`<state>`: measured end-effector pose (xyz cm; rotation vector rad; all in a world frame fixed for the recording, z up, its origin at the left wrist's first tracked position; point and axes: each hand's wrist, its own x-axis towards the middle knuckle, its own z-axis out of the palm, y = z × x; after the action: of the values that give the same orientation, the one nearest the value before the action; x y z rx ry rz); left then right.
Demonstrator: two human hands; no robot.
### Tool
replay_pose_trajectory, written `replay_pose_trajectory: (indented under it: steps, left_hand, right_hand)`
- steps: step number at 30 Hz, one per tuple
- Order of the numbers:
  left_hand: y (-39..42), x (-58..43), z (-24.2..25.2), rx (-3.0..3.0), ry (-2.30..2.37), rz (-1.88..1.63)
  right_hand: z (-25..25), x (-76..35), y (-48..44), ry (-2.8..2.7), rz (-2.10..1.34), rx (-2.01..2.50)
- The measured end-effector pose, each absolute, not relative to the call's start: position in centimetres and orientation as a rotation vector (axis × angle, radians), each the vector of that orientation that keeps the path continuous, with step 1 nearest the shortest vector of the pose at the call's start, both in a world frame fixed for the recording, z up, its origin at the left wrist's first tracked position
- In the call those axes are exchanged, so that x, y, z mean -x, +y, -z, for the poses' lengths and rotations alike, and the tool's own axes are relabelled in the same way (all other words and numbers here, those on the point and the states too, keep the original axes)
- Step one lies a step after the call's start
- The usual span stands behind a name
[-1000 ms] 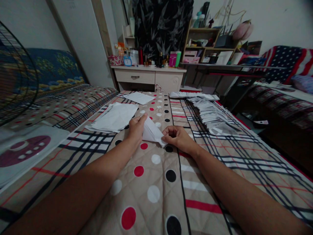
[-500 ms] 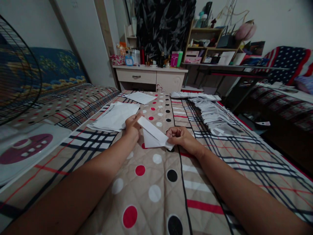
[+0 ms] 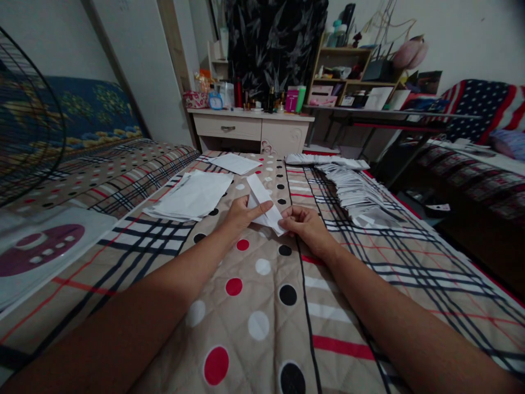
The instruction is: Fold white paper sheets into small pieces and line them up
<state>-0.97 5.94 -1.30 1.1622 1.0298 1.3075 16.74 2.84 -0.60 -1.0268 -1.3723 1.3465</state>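
Two hands held a folded white paper (image 3: 258, 191) over the bedspread (image 3: 262, 298).

The left hand (image 3: 243, 212) gripped the paper, with its thumb lying across the top, and the right hand (image 3: 304, 224) pinched its near end between thumb and finger. The paper was slanted between them; whether it touched the cloth, I could not tell. To the left lay a stack of sheets (image 3: 192, 194), and beyond it a white sheet (image 3: 235, 163). To the right, many papers (image 3: 355, 191) overlapped in a row. Farther away stood a pale dresser (image 3: 229, 129).
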Motion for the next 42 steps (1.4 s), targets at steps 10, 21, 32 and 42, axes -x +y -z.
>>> replay_pose_trajectory:
  steps: [10,21,32,42]
  left_hand:
    - [6.6,0.9,2.2,-1.143,1.166,-1.543]
    - [6.7,1.4,2.1,-1.064,1.142,-1.638]
    - [4.9,2.2,0.4,-2.47,1.133,-1.751]
    - [4.4,1.0,0.5,-2.787,1.093,-1.294]
  right_hand:
    - [0.8,-17.0,2.9,-1.537,-1.472,1.003]
    - [0.6,-18.5,3.2,-1.482,-1.686,0.87]
    - [0.3,-18.0,3.9,-1.115,-1.462,0.918]
    - [1.3,-17.9,3.6,-1.367,-1.423,0.922]
